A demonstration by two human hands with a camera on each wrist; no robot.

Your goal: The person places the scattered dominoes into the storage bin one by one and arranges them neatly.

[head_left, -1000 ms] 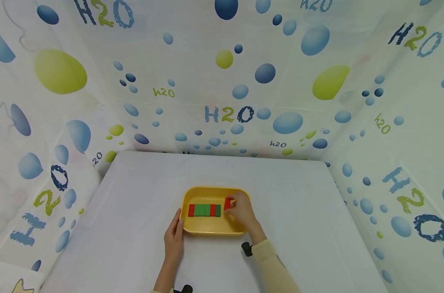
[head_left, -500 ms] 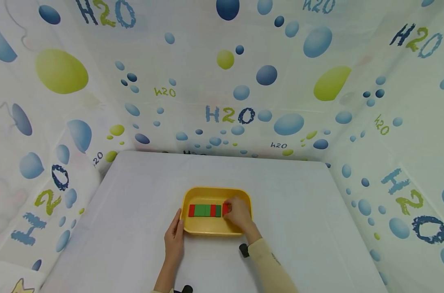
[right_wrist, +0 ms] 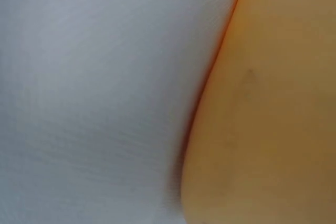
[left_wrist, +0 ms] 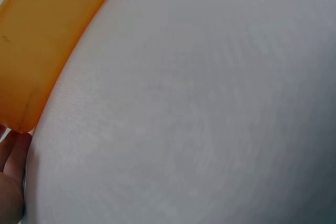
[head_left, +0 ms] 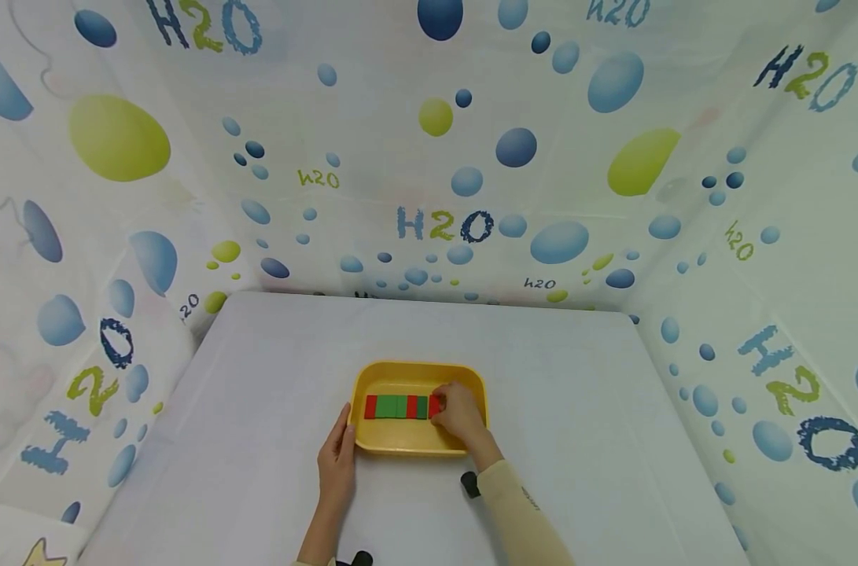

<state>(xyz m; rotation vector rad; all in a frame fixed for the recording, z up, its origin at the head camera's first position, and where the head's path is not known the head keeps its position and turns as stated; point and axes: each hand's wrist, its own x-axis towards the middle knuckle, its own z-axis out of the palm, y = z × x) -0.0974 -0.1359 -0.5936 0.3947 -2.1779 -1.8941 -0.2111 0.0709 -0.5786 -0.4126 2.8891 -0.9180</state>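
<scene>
In the head view, a yellow tray (head_left: 410, 449) lies on the white table. My left hand (head_left: 337, 465) lies along its left side, fingers extended against the rim. The left wrist view shows those fingertips (left_wrist: 18, 148) touching a corner of the tray's outer wall (left_wrist: 47, 35). Inside is a row of flat tiles: a red tile (head_left: 370, 407) at the left end, bright green tiles (head_left: 391, 406), another red tile (head_left: 411, 407) and a dark green tile (head_left: 422, 407). Just right of the row, my right hand (head_left: 464, 417) pinches a red tile (head_left: 434, 405), which its fingers partly cover.
The white-covered table (head_left: 556, 377) extends around the tray on all sides. Behind and beside it hang white curtains (head_left: 372, 134) printed with blue and green drops. A black wrist device (head_left: 471, 485) sits at the right cuff, another (head_left: 361, 559) by the left wrist.
My right hand has moved left with the red tile, bringing it down close to the dark green end of the row. The left hand and the tray have stayed in place.
</scene>
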